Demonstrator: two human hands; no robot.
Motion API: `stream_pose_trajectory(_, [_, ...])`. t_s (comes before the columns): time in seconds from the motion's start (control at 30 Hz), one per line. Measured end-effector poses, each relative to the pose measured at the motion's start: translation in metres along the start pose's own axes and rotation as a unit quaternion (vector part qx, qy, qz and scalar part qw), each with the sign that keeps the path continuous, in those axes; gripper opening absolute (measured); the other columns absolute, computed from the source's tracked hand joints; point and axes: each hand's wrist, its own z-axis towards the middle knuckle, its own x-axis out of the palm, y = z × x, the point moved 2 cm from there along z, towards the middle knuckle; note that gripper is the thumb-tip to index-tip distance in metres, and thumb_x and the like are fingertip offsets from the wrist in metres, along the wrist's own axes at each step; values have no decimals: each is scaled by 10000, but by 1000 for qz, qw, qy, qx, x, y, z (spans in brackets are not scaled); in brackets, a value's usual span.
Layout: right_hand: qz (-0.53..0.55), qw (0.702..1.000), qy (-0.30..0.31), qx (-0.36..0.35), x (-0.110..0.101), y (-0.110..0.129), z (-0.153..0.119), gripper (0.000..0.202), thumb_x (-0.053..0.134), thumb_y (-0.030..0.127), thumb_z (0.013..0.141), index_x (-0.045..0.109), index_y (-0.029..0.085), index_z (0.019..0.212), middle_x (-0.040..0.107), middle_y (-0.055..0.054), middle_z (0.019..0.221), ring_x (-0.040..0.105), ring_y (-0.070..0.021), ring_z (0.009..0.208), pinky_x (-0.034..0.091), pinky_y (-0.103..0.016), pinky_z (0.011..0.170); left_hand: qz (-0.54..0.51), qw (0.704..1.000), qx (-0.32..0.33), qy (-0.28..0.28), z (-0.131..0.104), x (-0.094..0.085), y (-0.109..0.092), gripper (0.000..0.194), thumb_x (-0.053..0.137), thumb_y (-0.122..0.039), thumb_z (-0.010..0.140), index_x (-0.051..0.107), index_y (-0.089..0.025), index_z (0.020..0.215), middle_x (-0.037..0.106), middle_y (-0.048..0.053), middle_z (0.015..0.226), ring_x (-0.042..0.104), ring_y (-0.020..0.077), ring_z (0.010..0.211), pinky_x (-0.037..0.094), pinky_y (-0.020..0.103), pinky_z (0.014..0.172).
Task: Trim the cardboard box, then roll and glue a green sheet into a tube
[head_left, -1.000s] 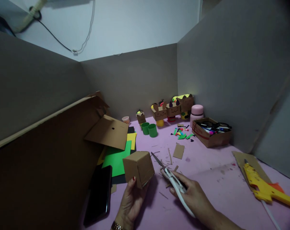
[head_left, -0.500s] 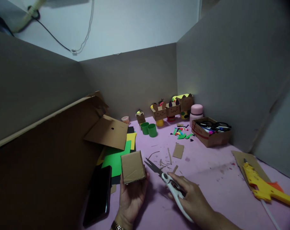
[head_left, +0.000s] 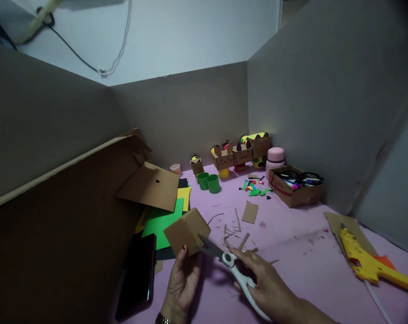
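Turned since the earlier frame, the cardboard box now presents a tilted edge, and the scissors, previously apart from it, have come up to its right side. The left hand pinches the box from below, thumb against the near face, above the tabletop. The right hand is closed around the white handles; the blades stand slightly parted. Judged from this, box and blades are brought together for work at that edge; whether they bite into the board cannot be told. Beyond lie cardboard offcuts and a rectangular cardboard piece; the yellow glue gun rests well apart, at right.
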Motion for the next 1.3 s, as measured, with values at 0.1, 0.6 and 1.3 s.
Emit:
stream_pose_trajectory(0.1, [6, 1000, 4, -7, 0, 1, 0, 624, 642, 211, 712, 529, 199, 1326, 657, -117, 1123, 596, -266, 1030, 462, -404, 915, 6, 998, -18, -67, -4, 6, 2, 540, 380, 23, 897, 472, -257, 1349, 787, 32, 878, 728, 147, 803, 552, 264, 835])
stream_pose_trajectory(0.6, [-8, 999, -26, -39, -6, 4, -1, 569, 574, 192, 775, 500, 205, 1339, 635, -92, 965, 589, -247, 895, 481, -383, 825, 245, 969, -14, 16, -9, 12, 16, 613, 776, -187, 694, 555, -190, 1266, 706, 105, 1151, 623, 271, 1091, 397, 413, 1041])
stream_pose_trajectory(1.3, [-64, 997, -32, -33, -17, 8, 0, 600, 600, 169, 763, 498, 273, 1345, 636, -62, 907, 602, -240, 837, 498, -373, 748, 294, 956, -5, 10, -10, 13, 17, 553, 778, -229, 698, 595, -186, 1218, 690, 107, 1178, 591, 270, 1129, 355, 429, 1068])
